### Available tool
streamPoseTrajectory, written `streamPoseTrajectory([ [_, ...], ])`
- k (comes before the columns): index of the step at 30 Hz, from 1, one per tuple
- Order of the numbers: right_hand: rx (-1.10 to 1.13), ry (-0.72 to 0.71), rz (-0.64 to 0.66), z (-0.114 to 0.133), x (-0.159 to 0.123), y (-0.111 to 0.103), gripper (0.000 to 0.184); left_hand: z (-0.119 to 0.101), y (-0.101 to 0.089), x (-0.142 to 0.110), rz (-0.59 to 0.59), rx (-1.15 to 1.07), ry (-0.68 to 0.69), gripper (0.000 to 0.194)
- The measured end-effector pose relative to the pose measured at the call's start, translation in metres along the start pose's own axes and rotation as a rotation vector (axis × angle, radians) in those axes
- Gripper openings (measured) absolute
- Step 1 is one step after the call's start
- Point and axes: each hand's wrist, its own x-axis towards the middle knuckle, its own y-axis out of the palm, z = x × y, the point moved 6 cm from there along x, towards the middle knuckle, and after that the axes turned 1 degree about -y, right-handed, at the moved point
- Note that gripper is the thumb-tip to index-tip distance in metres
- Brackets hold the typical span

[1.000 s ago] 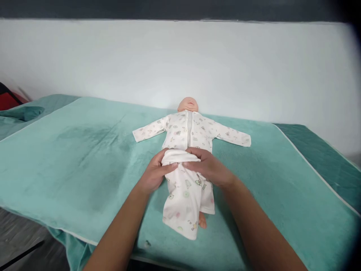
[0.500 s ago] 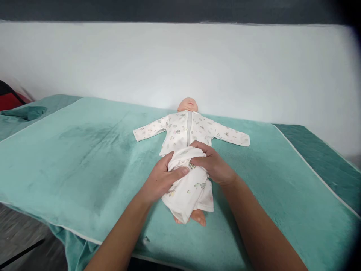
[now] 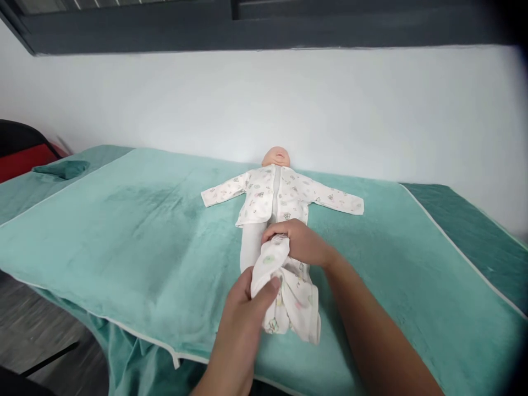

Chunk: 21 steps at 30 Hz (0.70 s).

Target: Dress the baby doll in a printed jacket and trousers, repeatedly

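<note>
A baby doll (image 3: 277,156) lies on its back, head toward the wall, wearing a white printed jacket (image 3: 258,199) with both sleeves spread out. Below the jacket's hem, a plain white leg part (image 3: 250,246) of the doll shows on the left. My left hand (image 3: 247,308) grips the lower part of small white printed baby pants (image 3: 274,300), thumb on top. Higher up, my right hand (image 3: 299,242) is closed on the same bunched cloth, its fingers curled partly out of sight. The doll's feet are hidden.
A green cloth (image 3: 165,242) with white edging covers the table and hangs over the front edge. Behind it stands a white wall (image 3: 264,99) below a dark frame (image 3: 165,30). A red and black object (image 3: 27,157) sits at the far left.
The pants have moved down toward me and are more bunched. My left hand is lower, and my right hand has turned knuckles up. The doll's feet are now covered; a white leg part has appeared.
</note>
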Motion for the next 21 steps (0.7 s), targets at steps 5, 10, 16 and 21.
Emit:
streamPoseTrajectory([
  [5, -0.07, 0.079, 0.11, -0.004, -0.004, -0.001, 0.032, 0.028, -0.015, -0.018, -0.062, -0.027, -0.05, 0.048],
  [10, -0.287, 0.055, 0.147, -0.003, -0.005, 0.005, 0.029, 0.069, -0.025, -0.024, -0.103, -0.062, -0.106, 0.054],
  [16, -0.509, 0.076, 0.121, -0.003, -0.008, 0.012, 0.018, 0.082, -0.044, -0.03, -0.211, -0.025, -0.047, 0.052],
  [21, -0.519, 0.106, 0.099, -0.004, -0.007, 0.014, 0.009, 0.057, -0.072, -0.023, -0.314, 0.003, 0.038, 0.047],
])
